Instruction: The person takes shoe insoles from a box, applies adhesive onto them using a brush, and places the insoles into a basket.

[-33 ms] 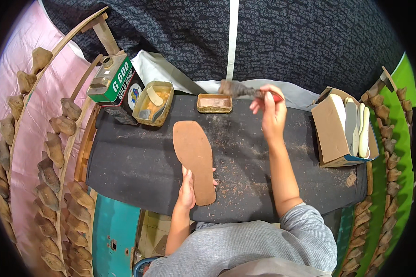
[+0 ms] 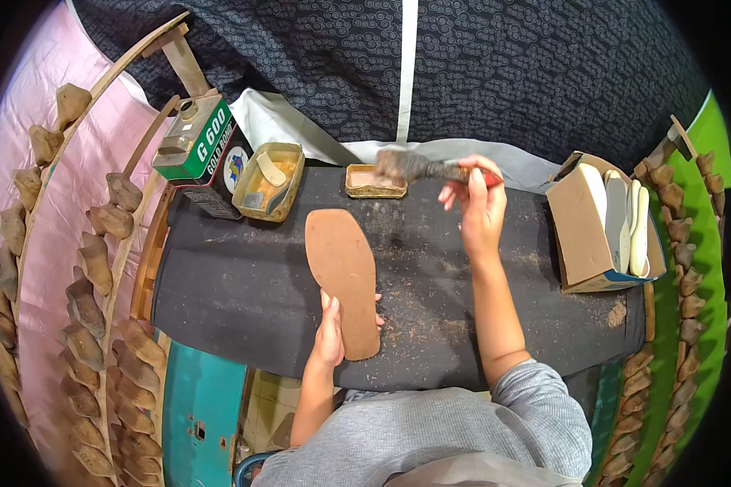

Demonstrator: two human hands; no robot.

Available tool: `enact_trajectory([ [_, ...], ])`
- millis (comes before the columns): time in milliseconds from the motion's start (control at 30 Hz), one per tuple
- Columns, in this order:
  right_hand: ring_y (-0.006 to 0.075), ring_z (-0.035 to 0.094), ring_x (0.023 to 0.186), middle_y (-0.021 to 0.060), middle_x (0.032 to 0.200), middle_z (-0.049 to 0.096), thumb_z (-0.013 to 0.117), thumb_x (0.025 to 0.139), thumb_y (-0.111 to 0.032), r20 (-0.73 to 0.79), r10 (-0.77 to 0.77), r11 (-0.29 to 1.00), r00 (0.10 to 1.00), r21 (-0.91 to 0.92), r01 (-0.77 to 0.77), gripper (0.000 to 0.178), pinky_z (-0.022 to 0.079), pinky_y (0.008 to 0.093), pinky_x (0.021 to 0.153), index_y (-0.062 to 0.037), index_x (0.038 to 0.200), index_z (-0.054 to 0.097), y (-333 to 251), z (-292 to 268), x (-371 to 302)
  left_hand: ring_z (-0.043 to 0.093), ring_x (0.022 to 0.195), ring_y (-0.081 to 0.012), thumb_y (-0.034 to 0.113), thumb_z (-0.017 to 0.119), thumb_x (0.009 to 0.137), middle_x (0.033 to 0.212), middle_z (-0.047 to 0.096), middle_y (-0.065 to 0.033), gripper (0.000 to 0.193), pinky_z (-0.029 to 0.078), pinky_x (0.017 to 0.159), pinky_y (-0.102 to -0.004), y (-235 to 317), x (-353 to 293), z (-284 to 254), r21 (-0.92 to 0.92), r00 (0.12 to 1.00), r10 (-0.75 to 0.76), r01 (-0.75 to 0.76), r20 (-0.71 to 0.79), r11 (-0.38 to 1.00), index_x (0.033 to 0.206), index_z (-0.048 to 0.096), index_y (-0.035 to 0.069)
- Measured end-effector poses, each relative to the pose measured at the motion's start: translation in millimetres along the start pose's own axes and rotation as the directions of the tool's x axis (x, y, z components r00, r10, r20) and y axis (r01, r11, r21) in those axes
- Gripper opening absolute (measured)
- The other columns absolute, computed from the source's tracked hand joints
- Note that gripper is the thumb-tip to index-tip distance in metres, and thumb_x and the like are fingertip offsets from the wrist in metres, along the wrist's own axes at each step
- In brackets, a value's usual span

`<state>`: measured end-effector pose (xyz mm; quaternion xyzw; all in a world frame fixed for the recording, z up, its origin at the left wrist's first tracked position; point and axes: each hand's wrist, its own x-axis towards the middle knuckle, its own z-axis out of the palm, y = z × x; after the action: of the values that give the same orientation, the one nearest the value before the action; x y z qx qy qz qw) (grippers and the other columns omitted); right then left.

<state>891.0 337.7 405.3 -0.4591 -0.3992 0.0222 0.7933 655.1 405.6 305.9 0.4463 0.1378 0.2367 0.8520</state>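
A brown shoe sole (image 2: pixel 343 276) is held toe end away from me over the dark-covered table. My left hand (image 2: pixel 329 339) grips its narrow heel half, thumb along the left edge and fingertips showing past the right edge. Raised at the upper right, my right hand (image 2: pixel 481 215) is closed round the red handle of a brush (image 2: pixel 434 169). The dark, blurred bristles point left, near a small shallow rectangular tray (image 2: pixel 376 192). The brush is apart from the sole. Some of the left fingers are hidden beneath the sole.
Left of the tray stand a tub (image 2: pixel 292 197) holding sole pieces and a green and black metal can (image 2: pixel 207 162). A cardboard box (image 2: pixel 581 231) of pale soles sits at right. Wooden shoe lasts (image 2: pixel 93 264) line racks on both sides. Shavings litter the dark cloth (image 2: pixel 252 300).
The brush has shifted slightly left and down, with my right hand tilting a little. The sole in my left hand has barely moved.
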Motion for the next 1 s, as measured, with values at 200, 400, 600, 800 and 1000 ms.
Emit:
enact_trajectory([
  [200, 0.0143, 0.059, 0.064, 0.0094, 0.085, 0.056, 0.046, 0.097, -0.026, 0.138, 0.079, 0.97, 0.987, 0.216, -0.108, 0.027, 0.047, 0.025, 0.054, -0.0008, 0.108, 0.048, -36.4, 20.1, -41.5, 0.062, 0.08, -0.0265, 0.035, 0.024, 0.1, 0.113, 0.053, -0.0258, 0.049, 0.052, 0.074, -0.0385, 11.5, 2.2, 24.7, 0.17, 0.992, 0.011, -0.032, 0.125, 0.985, 0.136, 0.012, 0.005],
  [400, 0.0144, 0.057, 0.06, 0.0104, 0.08, 0.057, 0.044, 0.098, -0.025, 0.053, 0.045, 0.999, 0.998, 0.014, -0.046, 0.025, 0.045, 0.0239, 0.051, -0.0015, 0.106, 0.047, -42.4, 12.8, -51.9, 0.062, 0.079, -0.0256, 0.036, 0.024, 0.1, 0.113, 0.053, -0.0256, 0.05, 0.052, 0.074, -0.0374, 16.3, -3.8, 32.7, 0.21, 0.989, 0.026, -0.057, 0.146, 0.976, 0.136, 0.011, 0.004],
  [600, 0.0151, 0.057, 0.06, 0.01, 0.077, 0.057, 0.043, 0.098, -0.026, -0.071, -0.028, 1.0, 0.997, -0.007, 0.028, 0.026, 0.045, 0.0241, 0.051, -0.0016, 0.107, 0.046, -50.4, 0.5, -56.5, 0.062, 0.08, -0.0256, 0.036, 0.025, 0.1, 0.113, 0.053, -0.026, 0.05, 0.052, 0.075, -0.0385, 8.5, -7.7, 24.0, 0.242, 0.987, -0.001, -0.039, 0.164, 0.97, 0.136, 0.011, 0.004],
  [800, 0.0163, 0.06, 0.064, 0.0115, 0.083, 0.058, 0.045, 0.097, -0.023, 0.071, -0.066, 0.997, 0.995, -0.035, 0.068, 0.025, 0.049, 0.0254, 0.054, -0.0003, 0.109, 0.046, -47.1, 12.8, -67.8, 0.062, 0.078, -0.0253, 0.036, 0.025, 0.1, 0.112, 0.053, -0.0256, 0.05, 0.052, 0.073, -0.0382, 6.5, -12.5, 33.3, 0.193, 0.983, -0.008, -0.028, 0.185, 0.981, 0.136, 0.011, 0.004],
  [1000, 0.0155, 0.06, 0.063, 0.0104, 0.082, 0.057, 0.043, 0.098, -0.021, -0.076, -0.139, 0.98, 0.987, -0.156, 0.126, 0.024, 0.048, 0.0254, 0.054, -0.0002, 0.108, 0.046, -46.2, 2.6, -65.5, 0.062, 0.077, -0.0249, 0.036, 0.026, 0.099, 0.112, 0.053, -0.0255, 0.05, 0.052, 0.072, -0.0379, 2.3, -13.3, 29.9, 0.211, 0.987, -0.018, -0.016, 0.157, 0.977, 0.136, 0.011, 0.005],
])
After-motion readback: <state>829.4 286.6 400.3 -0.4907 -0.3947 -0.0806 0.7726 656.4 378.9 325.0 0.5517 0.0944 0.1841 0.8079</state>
